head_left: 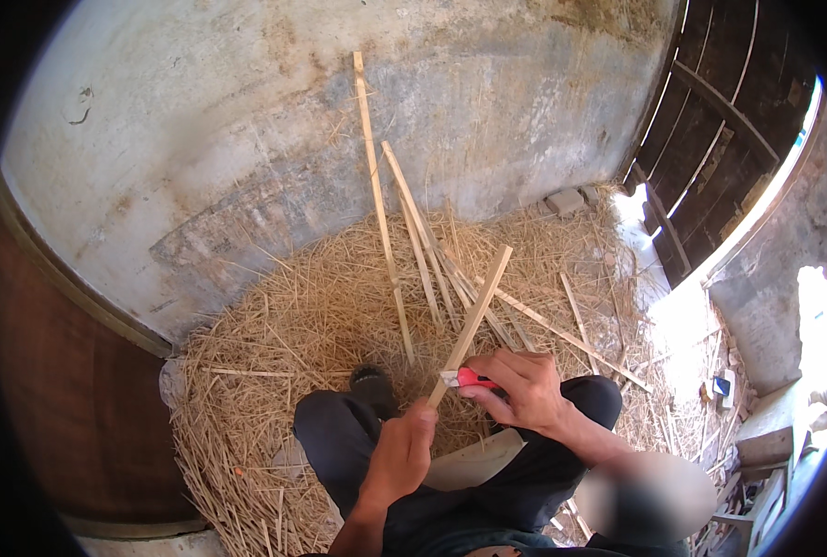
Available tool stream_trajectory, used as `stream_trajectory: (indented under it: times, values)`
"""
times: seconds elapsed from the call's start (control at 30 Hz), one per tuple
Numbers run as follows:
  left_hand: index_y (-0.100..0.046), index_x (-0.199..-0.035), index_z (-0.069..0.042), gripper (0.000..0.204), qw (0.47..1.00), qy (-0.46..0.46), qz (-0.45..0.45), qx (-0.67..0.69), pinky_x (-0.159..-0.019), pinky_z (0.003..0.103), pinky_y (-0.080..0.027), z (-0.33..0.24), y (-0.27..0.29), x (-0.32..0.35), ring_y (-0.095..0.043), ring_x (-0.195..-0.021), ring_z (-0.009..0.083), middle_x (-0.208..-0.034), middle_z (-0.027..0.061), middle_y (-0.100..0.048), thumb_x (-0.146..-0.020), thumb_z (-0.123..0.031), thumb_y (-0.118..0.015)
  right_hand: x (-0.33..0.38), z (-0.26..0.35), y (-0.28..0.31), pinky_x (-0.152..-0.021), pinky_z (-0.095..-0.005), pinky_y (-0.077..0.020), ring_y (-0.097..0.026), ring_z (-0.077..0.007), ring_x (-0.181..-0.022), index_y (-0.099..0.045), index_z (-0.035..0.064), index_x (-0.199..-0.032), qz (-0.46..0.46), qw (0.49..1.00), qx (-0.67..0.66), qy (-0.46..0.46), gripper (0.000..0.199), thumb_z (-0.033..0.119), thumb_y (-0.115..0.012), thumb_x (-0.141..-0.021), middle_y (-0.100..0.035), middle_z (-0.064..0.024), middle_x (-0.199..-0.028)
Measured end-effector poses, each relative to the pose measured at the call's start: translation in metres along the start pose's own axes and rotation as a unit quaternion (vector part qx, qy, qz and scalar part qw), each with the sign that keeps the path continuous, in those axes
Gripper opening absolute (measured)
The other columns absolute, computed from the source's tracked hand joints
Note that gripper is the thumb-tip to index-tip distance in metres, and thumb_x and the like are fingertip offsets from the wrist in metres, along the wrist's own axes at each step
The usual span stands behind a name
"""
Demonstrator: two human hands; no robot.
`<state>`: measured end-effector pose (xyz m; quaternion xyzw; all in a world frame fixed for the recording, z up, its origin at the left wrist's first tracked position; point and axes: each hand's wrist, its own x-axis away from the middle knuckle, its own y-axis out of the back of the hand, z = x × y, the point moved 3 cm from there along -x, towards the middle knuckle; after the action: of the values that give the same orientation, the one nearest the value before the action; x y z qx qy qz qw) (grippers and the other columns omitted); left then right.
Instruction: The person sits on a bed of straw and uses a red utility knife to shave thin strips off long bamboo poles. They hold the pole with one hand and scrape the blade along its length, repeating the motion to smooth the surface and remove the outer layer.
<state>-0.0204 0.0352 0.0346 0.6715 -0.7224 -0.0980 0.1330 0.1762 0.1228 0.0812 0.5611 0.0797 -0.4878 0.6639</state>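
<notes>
- Fingers of the left hand (pixel 402 450) were closed around the lower end of a pale strip (pixel 480 302), which slanted up and rightward in front of the lap.
- Fingers of the right hand (pixel 525 385) were wrapped around a red-handled cutter (pixel 472 377), partly hiding its handle; its blade sat across the strip, just above the left hand.
- Beyond the hands, a long strip (pixel 375 186) leaned on the stained wall (pixel 209 139); shorter strips (pixel 420 237) stood bunched to its right, their lower parts partly blocked from view by the held strip.
- Loose straw-like shavings (pixel 284 334) covered the floor, crowding the dark shoe (pixel 373 390).
- Bent legs (pixel 335 436) flanked a pale object (pixel 474 464), kind not determinable.
- Bricks (pixel 565 201) lay at the wall's foot, near a plank door (pixel 724 139).
</notes>
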Motion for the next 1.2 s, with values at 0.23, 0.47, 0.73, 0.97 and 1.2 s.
stream_trajectory:
  times: [0.23,0.47,0.73,0.97,1.2]
  values:
    - [-0.059,-0.104,0.001,0.048,0.999,0.003,-0.028,-0.028,-0.062,0.051,-0.042,-0.005,-0.001,0.004,-0.06,-0.065,0.0469,-0.065,0.0218,-0.054,-0.116,-0.038,-0.034,-0.003,0.001,0.002,-0.049,-0.0327,-0.0492,-0.064,-0.0176,-0.054,-0.077,0.0136,-0.107,0.009,1.0,0.019,0.007,0.029,0.035,-0.085,-0.089,-0.063,0.0013,-0.074]
    - [-0.057,-0.101,0.001,0.047,0.999,0.013,-0.024,-0.037,-0.061,0.05,-0.042,-0.004,-0.001,0.01,-0.059,-0.064,0.0469,-0.065,0.0219,-0.053,-0.116,-0.037,-0.033,-0.006,-0.005,0.005,-0.048,-0.032,-0.0482,-0.062,-0.0167,-0.054,-0.078,0.0138,-0.103,-0.021,0.999,0.026,0.013,0.028,0.034,-0.087,-0.086,-0.062,0.0025,-0.071]
    - [-0.054,-0.096,0.0,0.04,1.0,0.017,0.003,0.01,-0.061,0.049,-0.043,-0.001,0.002,0.016,-0.059,-0.063,0.0418,-0.066,0.0175,-0.055,-0.115,-0.029,-0.033,-0.016,-0.006,0.011,-0.048,-0.0323,-0.0472,-0.062,-0.0179,-0.052,-0.08,0.0114,-0.102,-0.022,0.998,0.043,0.042,0.025,0.03,-0.087,-0.087,-0.065,-0.0008,-0.07]
    - [-0.054,-0.095,-0.002,0.036,0.998,0.045,0.045,-0.025,-0.062,0.051,-0.044,0.022,-0.001,0.047,-0.061,-0.07,0.0478,-0.07,0.0216,-0.057,-0.114,-0.027,-0.036,-0.041,-0.109,0.081,-0.054,-0.0292,-0.043,-0.055,-0.0077,-0.058,-0.078,0.003,-0.113,-0.227,0.943,0.084,-0.23,0.026,0.026,-0.068,-0.106,-0.067,-0.0018,-0.067]
    - [-0.053,-0.093,-0.002,0.044,0.997,0.043,-0.034,-0.049,-0.057,0.044,-0.038,0.016,0.01,0.023,-0.051,-0.058,0.0316,-0.064,0.0124,-0.049,-0.117,-0.034,-0.036,-0.014,-0.075,0.039,-0.059,-0.0258,-0.0384,-0.046,-0.0053,-0.062,-0.073,0.0045,-0.124,-0.093,0.94,-0.171,-0.28,0.032,0.027,-0.073,-0.102,-0.061,0.0045,-0.078]
